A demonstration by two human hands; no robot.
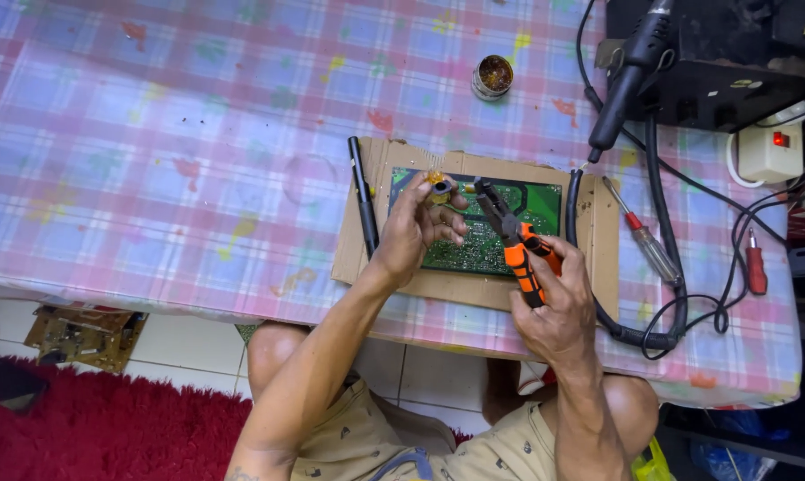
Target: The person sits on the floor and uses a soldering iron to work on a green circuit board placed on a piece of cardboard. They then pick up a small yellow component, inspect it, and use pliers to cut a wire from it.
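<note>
The right hand (558,307), nearest the body, is closed around the orange handles of the pliers (509,236), whose long axis runs up and leftward away from the hand, dark nose pointing toward the left hand's fingertips. The left hand (416,227), just left of the pliers, pinches a small yellow part (439,184) between narrowed fingers, with the plier tips at or just beside it, above the green board (487,245) lying on cardboard (465,289). Beyond the left hand sits a small tin (492,77); right of the right hand lie a black cable (625,330) and a screwdriver (641,239).
</note>
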